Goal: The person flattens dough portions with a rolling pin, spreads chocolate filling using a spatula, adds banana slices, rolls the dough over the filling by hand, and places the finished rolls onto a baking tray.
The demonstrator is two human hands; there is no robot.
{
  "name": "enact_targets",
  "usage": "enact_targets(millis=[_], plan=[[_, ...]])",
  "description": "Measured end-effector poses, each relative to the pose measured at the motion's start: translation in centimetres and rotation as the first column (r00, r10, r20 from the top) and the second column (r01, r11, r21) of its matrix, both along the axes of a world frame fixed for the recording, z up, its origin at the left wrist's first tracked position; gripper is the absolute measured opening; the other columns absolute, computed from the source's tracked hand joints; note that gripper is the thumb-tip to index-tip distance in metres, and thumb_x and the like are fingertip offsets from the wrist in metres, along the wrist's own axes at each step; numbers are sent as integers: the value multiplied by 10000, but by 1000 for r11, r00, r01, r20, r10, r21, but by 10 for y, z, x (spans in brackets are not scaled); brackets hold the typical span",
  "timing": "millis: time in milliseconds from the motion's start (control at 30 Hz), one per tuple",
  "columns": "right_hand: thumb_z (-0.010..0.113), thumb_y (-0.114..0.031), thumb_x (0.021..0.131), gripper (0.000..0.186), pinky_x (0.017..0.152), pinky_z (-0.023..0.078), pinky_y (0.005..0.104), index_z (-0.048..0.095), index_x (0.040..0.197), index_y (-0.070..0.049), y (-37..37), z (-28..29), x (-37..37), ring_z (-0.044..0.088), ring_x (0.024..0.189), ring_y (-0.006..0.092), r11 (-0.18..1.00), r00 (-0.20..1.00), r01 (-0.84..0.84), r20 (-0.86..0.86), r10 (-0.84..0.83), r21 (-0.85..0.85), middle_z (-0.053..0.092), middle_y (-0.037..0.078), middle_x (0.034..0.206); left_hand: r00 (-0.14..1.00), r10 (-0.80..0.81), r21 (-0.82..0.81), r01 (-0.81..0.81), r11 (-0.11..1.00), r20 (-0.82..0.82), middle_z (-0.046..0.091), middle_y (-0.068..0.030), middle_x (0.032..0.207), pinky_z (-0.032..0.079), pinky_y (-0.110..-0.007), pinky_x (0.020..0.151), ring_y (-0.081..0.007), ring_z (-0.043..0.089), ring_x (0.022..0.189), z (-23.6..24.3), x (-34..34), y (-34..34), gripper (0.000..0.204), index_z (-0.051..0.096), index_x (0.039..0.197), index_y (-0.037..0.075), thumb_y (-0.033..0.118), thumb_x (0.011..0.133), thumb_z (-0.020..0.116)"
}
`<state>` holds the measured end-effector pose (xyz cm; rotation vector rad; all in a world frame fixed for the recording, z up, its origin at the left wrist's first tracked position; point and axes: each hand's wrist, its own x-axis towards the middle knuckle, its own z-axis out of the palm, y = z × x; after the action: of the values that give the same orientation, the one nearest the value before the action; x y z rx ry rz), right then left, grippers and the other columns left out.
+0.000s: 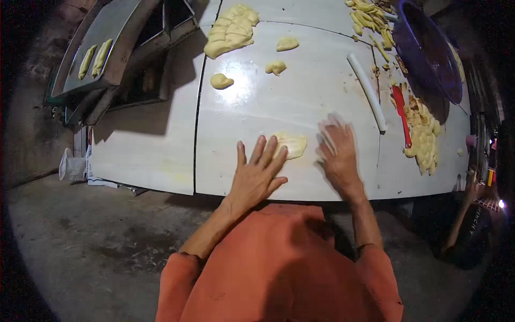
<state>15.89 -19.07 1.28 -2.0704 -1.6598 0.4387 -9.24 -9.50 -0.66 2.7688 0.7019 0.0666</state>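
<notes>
A flattened piece of pale yellow dough (294, 145) lies on the white table near its front edge. My left hand (256, 170) is palm down with fingers spread, its fingertips at the dough's left side. To the right of the dough, my right hand (340, 156) is blurred by motion, fingers apart and nothing in them. Farther back sit three small dough lumps: one (221, 81) at left, another (276, 67) in the middle, a third (287, 43) behind it. A large scored slab of dough (232, 31) lies at the back left.
At right are a white rod (367, 94), a red spatula-like tool (401, 117), a dough heap (424, 139) with brown filling, dough strips (370, 16) and a purple basin (429, 53). A metal tray (102, 37) with two dough sticks stands left. Another person's arm (460, 214) shows far right.
</notes>
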Motion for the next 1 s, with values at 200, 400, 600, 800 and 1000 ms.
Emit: enact_targets(millis=[200,400,600,800,1000], plan=[[659,-309,974,520,1087,399,521,572,1415,-46,37,-33,132,527,1287,390,829,691,516,467,-551,215,567,218,1392,996,-82,-14,82,997,20,338,-153,1640,223,-786,1116,-368,304,1518,-4,-1,-6,803,382,1573,160,585,933,618],[570,-239,1006,416,972,464,486,596,1353,-11,21,8,90,597,1122,411,873,869,452,130,-478,185,652,203,1214,982,22,-126,2,992,188,318,-213,1633,223,-752,1142,-405,338,1495,16,-14,7,805,416,1553,139,487,896,726],[724,-265,903,481,1064,403,504,619,1355,-139,-6,-6,-22,582,1226,286,990,984,-139,115,138,-2,629,71,1352,964,124,39,-137,990,235,353,-222,1626,148,-746,1163,-405,295,1522,12,-16,11,778,470,1533,110,473,895,728],[707,-400,914,625,1206,215,606,536,1488,-220,33,-16,-34,352,1504,282,988,940,77,340,-26,-137,449,60,1591,967,255,-92,-252,963,22,427,-226,1575,132,-769,1136,-421,349,1490,13,24,45,639,453,1521,46,376,991,586],[520,-505,1025,622,1182,128,729,447,1561,-197,121,-22,-4,217,1551,392,966,857,258,463,-227,-3,338,161,1644,917,381,18,-385,923,118,328,-230,1632,75,-781,1143,-445,250,1528,3,76,117,580,426,1564,123,379,1048,495]])
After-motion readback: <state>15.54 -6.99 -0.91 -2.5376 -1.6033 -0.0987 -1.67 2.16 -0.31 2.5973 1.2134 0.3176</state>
